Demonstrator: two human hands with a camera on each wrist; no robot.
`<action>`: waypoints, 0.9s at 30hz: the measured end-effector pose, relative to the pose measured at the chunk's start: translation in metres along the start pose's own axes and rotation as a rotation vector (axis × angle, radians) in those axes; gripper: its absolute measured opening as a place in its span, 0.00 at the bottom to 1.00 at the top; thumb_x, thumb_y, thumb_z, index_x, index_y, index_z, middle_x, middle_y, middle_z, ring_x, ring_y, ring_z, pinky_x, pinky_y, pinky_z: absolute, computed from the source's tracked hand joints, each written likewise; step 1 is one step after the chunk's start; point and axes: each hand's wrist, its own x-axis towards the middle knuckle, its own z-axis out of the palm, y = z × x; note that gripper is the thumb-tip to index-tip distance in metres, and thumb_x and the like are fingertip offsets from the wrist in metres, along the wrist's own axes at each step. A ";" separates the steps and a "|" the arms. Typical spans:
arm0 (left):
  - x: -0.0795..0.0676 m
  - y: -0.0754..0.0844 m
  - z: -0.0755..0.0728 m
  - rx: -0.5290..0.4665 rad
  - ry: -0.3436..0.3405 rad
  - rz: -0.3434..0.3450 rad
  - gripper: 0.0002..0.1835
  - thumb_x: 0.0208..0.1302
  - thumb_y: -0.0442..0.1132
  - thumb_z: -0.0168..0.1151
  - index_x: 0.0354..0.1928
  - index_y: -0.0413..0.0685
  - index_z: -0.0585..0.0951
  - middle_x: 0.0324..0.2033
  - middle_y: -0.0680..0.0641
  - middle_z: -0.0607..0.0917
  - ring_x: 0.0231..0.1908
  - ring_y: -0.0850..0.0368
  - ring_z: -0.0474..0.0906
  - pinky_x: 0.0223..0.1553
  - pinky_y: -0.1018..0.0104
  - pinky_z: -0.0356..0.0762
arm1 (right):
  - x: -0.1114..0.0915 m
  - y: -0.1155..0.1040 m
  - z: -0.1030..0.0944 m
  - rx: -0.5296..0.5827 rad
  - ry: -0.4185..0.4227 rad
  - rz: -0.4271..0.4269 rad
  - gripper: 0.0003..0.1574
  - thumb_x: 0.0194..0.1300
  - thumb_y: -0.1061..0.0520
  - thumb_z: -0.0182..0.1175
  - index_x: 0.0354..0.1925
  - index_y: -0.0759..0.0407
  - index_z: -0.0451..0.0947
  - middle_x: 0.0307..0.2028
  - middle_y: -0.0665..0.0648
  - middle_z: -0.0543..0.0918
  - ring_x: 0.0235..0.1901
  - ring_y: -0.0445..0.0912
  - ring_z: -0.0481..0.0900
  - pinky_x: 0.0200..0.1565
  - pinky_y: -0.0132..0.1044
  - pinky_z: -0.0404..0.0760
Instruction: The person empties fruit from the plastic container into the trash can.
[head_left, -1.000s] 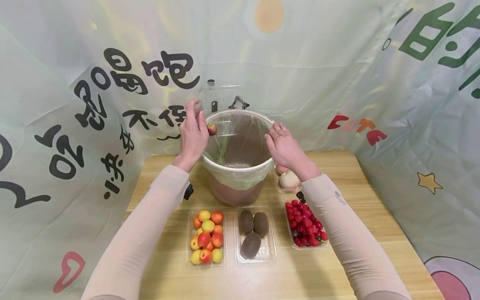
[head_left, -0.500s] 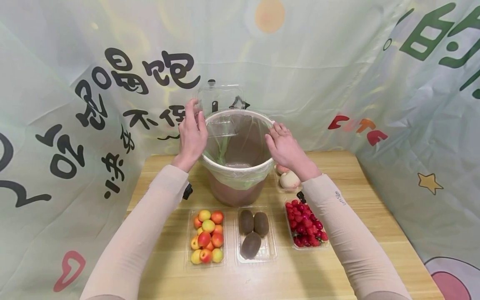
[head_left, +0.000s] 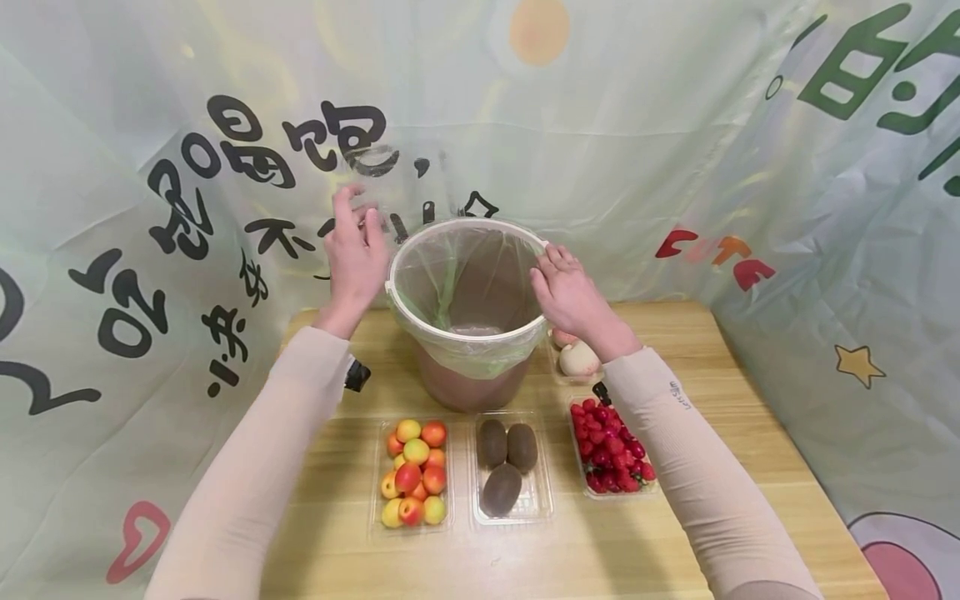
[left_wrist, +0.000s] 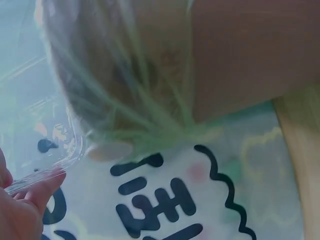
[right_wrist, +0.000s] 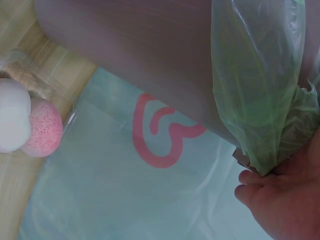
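- Pinching box (left_wrist: 62,127) in left hand (head_left: 355,250), beside bin (head_left: 468,396) — could drop it if held only by its thin edge.
- Resting right hand (head_left: 567,290) on liner (head_left: 480,360) — can't tell whether gripping; could drag it down if pulled.

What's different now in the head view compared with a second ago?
The left hand has moved left and slightly up, taking the clear container it holds away from the bin's mouth. The reddish fruit seen beside that hand a second ago is out of sight. The right hand stays at the bin's rim; the bin and the boxed brown fruit stayed put.
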 end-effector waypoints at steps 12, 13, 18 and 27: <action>0.005 0.003 -0.045 0.081 -0.003 -0.080 0.18 0.81 0.35 0.48 0.67 0.40 0.70 0.51 0.35 0.91 0.46 0.42 0.92 0.35 0.81 0.74 | -0.001 -0.002 -0.002 0.000 0.001 -0.005 0.37 0.85 0.49 0.37 0.76 0.75 0.61 0.80 0.74 0.56 0.82 0.68 0.51 0.83 0.58 0.49; 0.005 0.003 -0.049 0.094 -0.001 -0.088 0.18 0.81 0.35 0.48 0.67 0.41 0.70 0.51 0.35 0.91 0.47 0.43 0.92 0.35 0.81 0.74 | 0.000 -0.001 -0.001 -0.002 0.001 -0.006 0.37 0.85 0.49 0.36 0.77 0.75 0.61 0.80 0.74 0.56 0.82 0.68 0.51 0.83 0.58 0.49; 0.004 0.001 -0.069 0.136 -0.023 -0.127 0.19 0.82 0.37 0.45 0.69 0.43 0.69 0.54 0.36 0.90 0.49 0.43 0.91 0.35 0.81 0.73 | 0.000 -0.001 -0.001 -0.002 -0.013 0.000 0.38 0.86 0.47 0.35 0.78 0.74 0.58 0.81 0.74 0.55 0.82 0.68 0.49 0.83 0.58 0.48; -0.009 -0.008 -0.107 0.166 -0.131 -0.229 0.20 0.83 0.39 0.44 0.70 0.42 0.66 0.58 0.35 0.87 0.51 0.43 0.90 0.31 0.87 0.78 | 0.001 0.000 -0.001 -0.010 -0.039 -0.006 0.40 0.86 0.46 0.34 0.79 0.75 0.54 0.81 0.74 0.52 0.83 0.67 0.46 0.84 0.56 0.46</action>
